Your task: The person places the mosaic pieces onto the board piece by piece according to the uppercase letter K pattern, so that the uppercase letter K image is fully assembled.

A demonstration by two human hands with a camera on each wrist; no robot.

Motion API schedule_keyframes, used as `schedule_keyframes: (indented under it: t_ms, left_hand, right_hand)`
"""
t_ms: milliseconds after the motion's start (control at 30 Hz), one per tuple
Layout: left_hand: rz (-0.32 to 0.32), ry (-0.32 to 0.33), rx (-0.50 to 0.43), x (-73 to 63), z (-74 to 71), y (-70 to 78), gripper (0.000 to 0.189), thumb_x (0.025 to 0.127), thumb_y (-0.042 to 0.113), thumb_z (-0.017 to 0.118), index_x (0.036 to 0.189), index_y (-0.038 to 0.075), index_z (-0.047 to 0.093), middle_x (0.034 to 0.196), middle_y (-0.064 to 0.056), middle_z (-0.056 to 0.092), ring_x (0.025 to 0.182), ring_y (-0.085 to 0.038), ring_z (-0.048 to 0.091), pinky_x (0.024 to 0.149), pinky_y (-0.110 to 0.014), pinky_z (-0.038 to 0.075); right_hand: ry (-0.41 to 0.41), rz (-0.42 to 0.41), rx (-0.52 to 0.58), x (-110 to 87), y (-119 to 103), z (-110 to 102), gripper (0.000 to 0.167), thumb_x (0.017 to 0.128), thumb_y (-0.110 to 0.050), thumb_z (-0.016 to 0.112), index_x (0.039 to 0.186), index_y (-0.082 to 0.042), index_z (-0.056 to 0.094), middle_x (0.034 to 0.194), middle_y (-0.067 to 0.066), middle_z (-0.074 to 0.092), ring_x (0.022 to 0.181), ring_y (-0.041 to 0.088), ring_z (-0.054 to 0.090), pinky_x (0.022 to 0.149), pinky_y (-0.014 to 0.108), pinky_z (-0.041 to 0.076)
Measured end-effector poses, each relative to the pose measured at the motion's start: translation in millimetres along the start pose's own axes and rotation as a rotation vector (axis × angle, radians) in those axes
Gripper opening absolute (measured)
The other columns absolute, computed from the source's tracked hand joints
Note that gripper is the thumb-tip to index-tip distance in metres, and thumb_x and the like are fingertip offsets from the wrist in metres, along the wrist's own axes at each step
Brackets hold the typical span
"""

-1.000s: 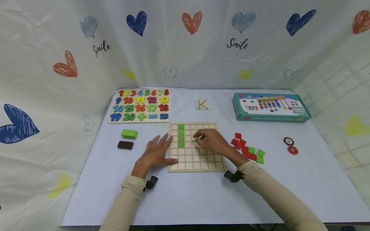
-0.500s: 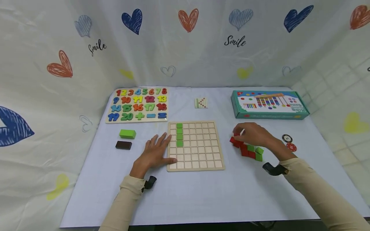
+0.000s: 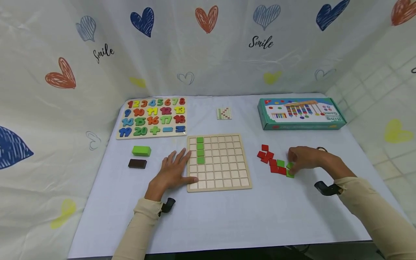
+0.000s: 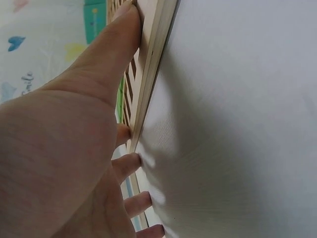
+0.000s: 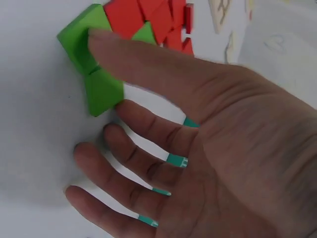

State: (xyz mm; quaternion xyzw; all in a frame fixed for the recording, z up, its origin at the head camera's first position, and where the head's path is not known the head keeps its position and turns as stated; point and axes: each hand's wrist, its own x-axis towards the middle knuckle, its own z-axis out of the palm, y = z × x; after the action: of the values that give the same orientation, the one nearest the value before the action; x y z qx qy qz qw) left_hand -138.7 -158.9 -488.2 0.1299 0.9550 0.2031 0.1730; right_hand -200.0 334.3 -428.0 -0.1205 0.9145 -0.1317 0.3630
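Note:
My left hand point(image 3: 172, 171) lies spread at the left edge of a wooden grid board point(image 3: 224, 164), thumb on the frame. In the left wrist view the thumb point(image 4: 109, 54) rests over the board's rim point(image 4: 154, 44), other fingertips along its side. Green square tiles point(image 3: 200, 146) fill part of one column. My right hand point(image 3: 303, 157) is at the loose tiles right of the board. In the right wrist view its thumb point(image 5: 133, 57) reaches over one green tile point(image 5: 85, 47), and the index fingertip is right at the corner of another green tile point(image 5: 104, 93). Loose red tiles point(image 3: 273, 168) lie beside them.
A number puzzle board point(image 3: 152, 117) stands back left, a small pattern card point(image 3: 224, 113) back centre, a teal toy box point(image 3: 302, 113) back right. A green block point(image 3: 141, 151) and dark brown block point(image 3: 137, 163) lie left. Round chips are mostly hidden behind my right hand.
My right hand has moved from over the board to the red tiles, then further right to the loose green tiles. The left hand has stayed at the board's edge.

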Motion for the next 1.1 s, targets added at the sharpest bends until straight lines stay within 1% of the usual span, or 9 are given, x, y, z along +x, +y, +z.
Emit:
schedule_keyframes:
  t_ms: [167, 367, 500, 667, 833, 1100]
  left_hand:
    - [0.010, 0.005, 0.008, 1.0, 1.8, -3.1, 0.111, 0.089, 0.058, 0.081, 0.172, 0.017, 0.020, 0.179, -0.010, 0.012, 0.162, -0.045, 0.007, 0.127, -0.067, 0.010]
    - [0.018, 0.008, 0.007, 1.9, 2.3, -3.6, 0.111, 0.089, 0.059, 0.081, 0.171, 0.015, 0.020, 0.179, -0.012, 0.012, 0.162, -0.046, 0.007, 0.126, -0.068, 0.010]
    - [0.008, 0.003, 0.007, 2.3, 3.3, -3.8, 0.112, 0.088, 0.059, 0.081, 0.172, 0.015, 0.020, 0.179, -0.012, 0.011, 0.162, -0.046, 0.006, 0.127, -0.069, 0.009]
    - [0.005, -0.004, 0.005, 2.9, 5.4, -4.7, 0.112, 0.088, 0.060, 0.081, 0.172, 0.016, 0.020, 0.179, -0.012, 0.011, 0.162, -0.046, 0.005, 0.127, -0.069, 0.008]
    - [-0.001, -0.005, -0.002, 0.8, 4.3, -4.2, 0.111, 0.089, 0.059, 0.080, 0.172, 0.017, 0.019, 0.179, -0.011, 0.010, 0.163, -0.045, 0.004, 0.127, -0.067, 0.008]
    - [0.003, -0.004, -0.025, -1.2, 3.0, -1.0, 0.110, 0.089, 0.058, 0.080, 0.172, 0.017, 0.021, 0.179, -0.010, 0.011, 0.163, -0.044, 0.003, 0.128, -0.067, 0.007]
  right_hand:
    - [-0.024, -0.018, -0.004, 1.3, 1.3, 0.6, 0.056, 0.080, -0.033, 0.094, 0.114, -0.002, 0.062, 0.105, 0.009, 0.063, 0.103, 0.030, 0.056, 0.082, 0.045, 0.057]
    - [-0.030, -0.021, -0.001, 3.5, 2.2, 0.2, 0.054, 0.080, -0.031, 0.094, 0.114, -0.003, 0.061, 0.106, 0.009, 0.063, 0.105, 0.031, 0.056, 0.084, 0.046, 0.058]
    - [-0.024, -0.016, 0.007, 3.6, 1.8, 0.5, 0.053, 0.081, -0.029, 0.093, 0.114, -0.003, 0.061, 0.107, 0.010, 0.063, 0.106, 0.032, 0.056, 0.085, 0.047, 0.058]
    - [-0.023, 0.007, 0.030, 0.5, 0.1, 1.1, 0.052, 0.081, -0.029, 0.093, 0.112, -0.004, 0.059, 0.103, 0.009, 0.061, 0.104, 0.031, 0.055, 0.080, 0.042, 0.055]
    - [-0.008, 0.005, 0.032, -0.5, 0.3, 1.1, 0.052, 0.081, -0.032, 0.093, 0.109, -0.004, 0.059, 0.097, 0.007, 0.058, 0.100, 0.028, 0.054, 0.076, 0.038, 0.052]
    - [0.040, -0.066, 0.031, -5.2, 7.5, 1.6, 0.030, 0.090, -0.026, 0.084, 0.096, -0.007, 0.062, 0.085, 0.002, 0.056, 0.084, 0.020, 0.053, 0.069, 0.035, 0.043]
